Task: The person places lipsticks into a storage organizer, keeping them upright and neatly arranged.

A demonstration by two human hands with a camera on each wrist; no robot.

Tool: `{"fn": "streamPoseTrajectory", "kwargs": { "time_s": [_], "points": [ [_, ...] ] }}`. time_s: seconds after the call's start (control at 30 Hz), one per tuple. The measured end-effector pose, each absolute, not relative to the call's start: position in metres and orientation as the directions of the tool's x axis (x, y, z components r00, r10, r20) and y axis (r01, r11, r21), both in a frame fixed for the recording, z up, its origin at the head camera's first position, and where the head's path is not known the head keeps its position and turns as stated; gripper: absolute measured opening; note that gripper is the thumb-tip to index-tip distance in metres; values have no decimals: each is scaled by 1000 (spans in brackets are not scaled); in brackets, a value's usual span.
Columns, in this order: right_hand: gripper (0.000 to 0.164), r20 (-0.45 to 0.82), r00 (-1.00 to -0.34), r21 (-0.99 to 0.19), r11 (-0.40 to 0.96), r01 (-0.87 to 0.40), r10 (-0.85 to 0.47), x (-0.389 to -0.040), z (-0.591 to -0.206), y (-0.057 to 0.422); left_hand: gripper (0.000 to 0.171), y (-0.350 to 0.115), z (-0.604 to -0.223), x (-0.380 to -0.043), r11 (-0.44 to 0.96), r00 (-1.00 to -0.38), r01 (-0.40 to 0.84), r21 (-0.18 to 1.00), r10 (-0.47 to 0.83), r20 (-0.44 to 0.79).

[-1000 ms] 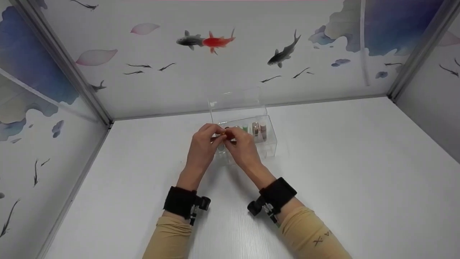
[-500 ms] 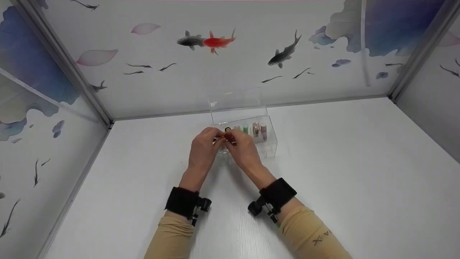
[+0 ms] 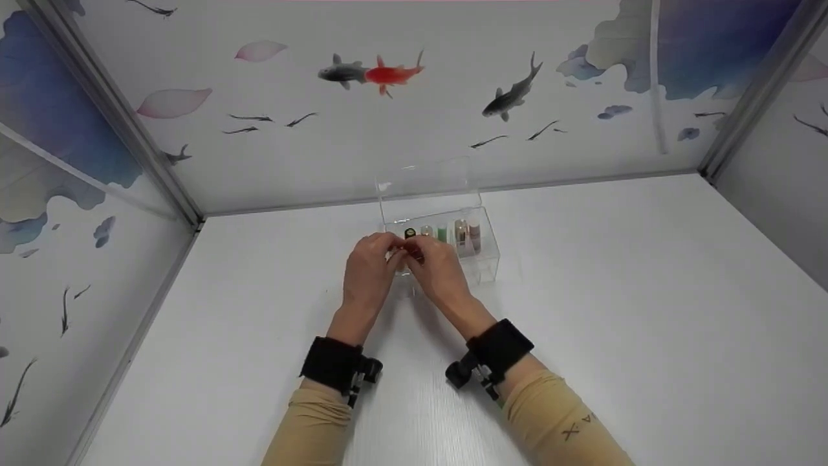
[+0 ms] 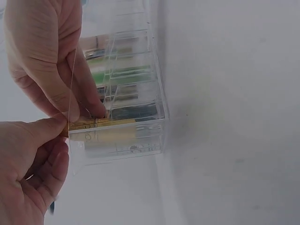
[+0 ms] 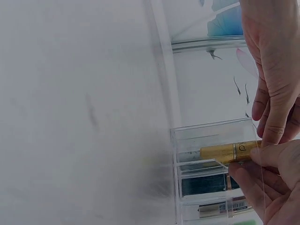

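My left hand [image 3: 367,273] and right hand [image 3: 441,268] meet at the left end of a clear organiser box [image 3: 490,265]. Between their fingertips is a gold lipstick tube [image 5: 218,153] with dark lettering. It sits partly inside the box's end compartment, beside a dark tube [image 5: 204,184]. In the right wrist view, my right thumb and finger pinch the tube's upper part, while left fingertips are at its top end. The left wrist view shows the left thumb and finger pinching that same end. From the head view, the hands hide the gold tube.
The box's transparent lid [image 3: 427,188] stands raised at the back. Other slots hold a black-capped tube [image 3: 410,232], a green one [image 3: 442,232] and a pinkish one [image 3: 475,236]. A white table [image 3: 614,310] surrounds the box, with a printed wall [image 3: 440,129] behind.
My left hand has shifted slightly down and nearer to me, and the orange-gold spot between the fingers has sunk from sight. The black-capped tube now shows more. The right hand has barely moved.
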State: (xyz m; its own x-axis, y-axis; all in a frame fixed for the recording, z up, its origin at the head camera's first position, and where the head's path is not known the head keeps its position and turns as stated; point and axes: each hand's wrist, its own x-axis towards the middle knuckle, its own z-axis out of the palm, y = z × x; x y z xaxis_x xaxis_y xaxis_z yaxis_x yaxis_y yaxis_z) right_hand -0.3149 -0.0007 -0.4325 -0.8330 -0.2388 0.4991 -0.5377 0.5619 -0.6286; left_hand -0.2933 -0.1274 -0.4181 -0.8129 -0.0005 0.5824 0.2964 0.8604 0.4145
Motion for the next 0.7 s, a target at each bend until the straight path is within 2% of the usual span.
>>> {"fn": "streamPoseTrajectory", "kwargs": {
  "time_s": [0.47,0.7],
  "points": [
    [18,487,-832,-571,624,-534,-266,-314,-432,-2,13,-128,-423,-296,918,-781,259,301,16,624],
    [17,478,-831,-540,651,-533,-284,-314,-430,-2,12,-127,-422,-294,937,-790,241,254,37,612]
  ]
}}
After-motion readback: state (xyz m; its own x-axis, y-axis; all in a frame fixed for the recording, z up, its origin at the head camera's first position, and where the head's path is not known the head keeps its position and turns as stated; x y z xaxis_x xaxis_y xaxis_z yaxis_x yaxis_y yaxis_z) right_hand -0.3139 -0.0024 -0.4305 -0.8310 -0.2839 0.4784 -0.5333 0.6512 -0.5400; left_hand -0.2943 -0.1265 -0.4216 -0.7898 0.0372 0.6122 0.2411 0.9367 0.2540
